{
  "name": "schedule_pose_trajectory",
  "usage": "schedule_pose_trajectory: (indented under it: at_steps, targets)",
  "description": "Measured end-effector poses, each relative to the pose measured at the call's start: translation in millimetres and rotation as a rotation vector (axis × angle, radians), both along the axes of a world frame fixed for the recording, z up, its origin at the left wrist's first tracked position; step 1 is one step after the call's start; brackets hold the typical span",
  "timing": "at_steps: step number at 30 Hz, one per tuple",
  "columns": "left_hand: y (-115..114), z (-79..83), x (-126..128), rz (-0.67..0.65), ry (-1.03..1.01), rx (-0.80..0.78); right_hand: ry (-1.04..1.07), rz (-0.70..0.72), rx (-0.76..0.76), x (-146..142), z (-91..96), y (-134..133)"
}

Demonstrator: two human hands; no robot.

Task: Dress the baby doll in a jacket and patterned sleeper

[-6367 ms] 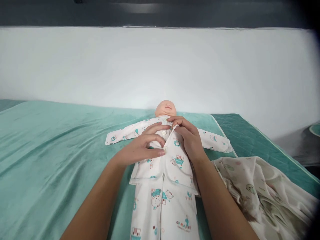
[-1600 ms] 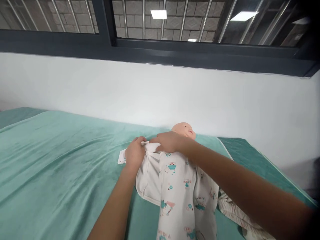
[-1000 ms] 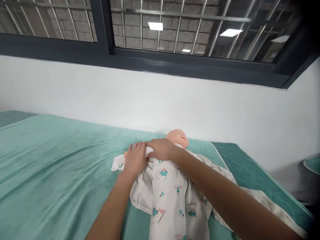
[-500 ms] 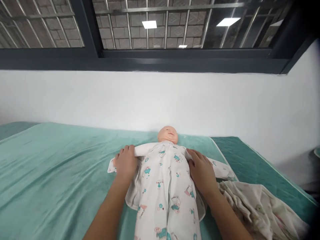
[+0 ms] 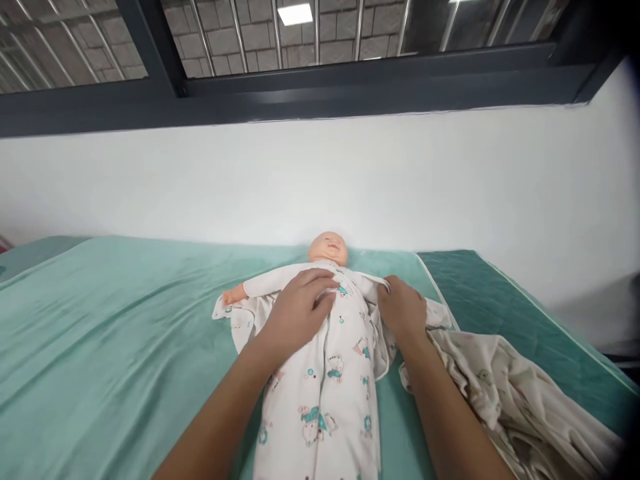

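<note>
Bald doll [image 5: 327,248], face up, white clothes [image 5: 345,393] printed in teal, partly under the loosely spread left hand [image 5: 299,305], white cloth [image 5: 369,285] at its side pinched in the right hand [image 5: 403,308]

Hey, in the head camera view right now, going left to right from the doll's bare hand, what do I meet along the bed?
Doll's bare hand, the person's left hand, the person's right hand, crumpled printed cloth.
</note>
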State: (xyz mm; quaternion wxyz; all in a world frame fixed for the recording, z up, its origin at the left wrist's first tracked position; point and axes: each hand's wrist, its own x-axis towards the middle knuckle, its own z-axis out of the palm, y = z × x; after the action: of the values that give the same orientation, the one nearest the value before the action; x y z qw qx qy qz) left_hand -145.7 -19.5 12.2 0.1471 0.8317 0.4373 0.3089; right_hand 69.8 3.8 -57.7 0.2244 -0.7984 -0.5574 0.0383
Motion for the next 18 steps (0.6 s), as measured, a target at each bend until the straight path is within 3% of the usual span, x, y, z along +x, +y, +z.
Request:
schedule_pose_trajectory:
  at_steps: [4,9,13,18]
  targets:
    - [25,9.2,39,-0.060,0.358,0.049,-0.002,0.003,-0.010,0,1.0,0]
    - [56,10.3,96,-0.156,0.838,-0.100,0.008,0.031,-0.014,1,1.4,-2]
    - [66,-3.2,129,-0.180,0.965,-0.057,-0.005,0.046,-0.019,4,1.8,-1]
    - [82,-1.7,125,-0.156,0.998,-0.029,0.088,-0.025,-0.035,16,2.3,1]
